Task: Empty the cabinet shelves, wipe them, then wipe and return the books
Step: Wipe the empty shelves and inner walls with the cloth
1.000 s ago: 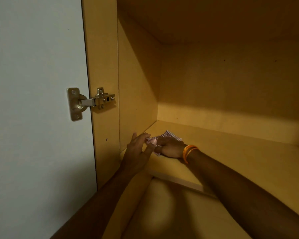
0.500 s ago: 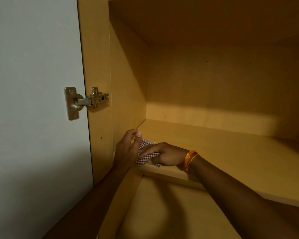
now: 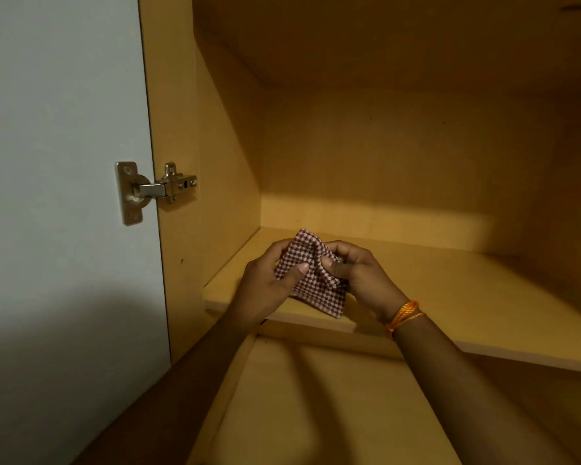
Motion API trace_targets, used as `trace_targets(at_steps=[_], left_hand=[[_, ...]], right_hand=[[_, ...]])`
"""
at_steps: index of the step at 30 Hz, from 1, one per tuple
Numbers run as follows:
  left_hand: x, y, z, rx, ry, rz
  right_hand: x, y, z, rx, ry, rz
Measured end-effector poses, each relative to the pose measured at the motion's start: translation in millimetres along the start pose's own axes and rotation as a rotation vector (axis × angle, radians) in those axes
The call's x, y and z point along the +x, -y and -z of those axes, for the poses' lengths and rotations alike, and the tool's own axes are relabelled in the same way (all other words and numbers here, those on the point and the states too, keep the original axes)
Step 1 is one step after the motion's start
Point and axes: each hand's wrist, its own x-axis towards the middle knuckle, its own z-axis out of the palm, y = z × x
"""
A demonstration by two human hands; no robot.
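A small red-and-white checked cloth (image 3: 312,280) is lifted just above the front left part of the yellow wooden shelf (image 3: 450,297). My left hand (image 3: 269,283) pinches its left side with thumb on top. My right hand (image 3: 356,273), with an orange thread band at the wrist, pinches its right side. The cloth hangs folded between the two hands. No books are in view.
The cabinet's left side wall (image 3: 225,162) stands close to my left hand. The open white door (image 3: 64,196) hangs at the left on a metal hinge (image 3: 155,191). A lower shelf (image 3: 316,414) lies below the arms.
The cloth was pressed on the shelf's front left corner under my right hand. Now both hands have lifted it off the shelf and hold it between them.
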Motion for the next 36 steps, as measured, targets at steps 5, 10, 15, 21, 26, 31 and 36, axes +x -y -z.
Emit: trace_targets(at_steps=[5, 10, 15, 21, 26, 31, 36], left_hand=[[-1.0, -34.9, -27.0, -0.241, 0.001, 0.116], [-22.3, -66.2, -72.1, -0.415, 0.016, 0.179], [-57.6, -84.8, -122.2, -0.503, 0.070, 0.257], [-110.8, -104.2, -168.2, -0.657, 0.187, 0.390], [-145.5, -114.7, -196.5, -0.797, 0.330, 0.523], [-172.1, -124.6, -225.9, -0.808, 0.521, 0.533], [-199.3, -140.2, -239.9, -0.824, 0.677, 0.504]], right_hand=[[-39.5, 22.4, 9.9, 0.210, -0.178, -0.021], [-108.8, 32.8, 15.2, 0.512, -0.353, -0.039], [-175.9, 8.9, 24.8, 0.311, -0.565, -0.194], [-250.8, 1.8, 38.6, 0.244, -0.753, -0.236], [-309.7, 5.7, 40.2, 0.187, -0.847, -0.246], [-357.1, 9.2, 36.8, 0.130, -0.990, -0.295], [-394.6, 16.8, 26.2, 0.129, -1.129, -0.326]])
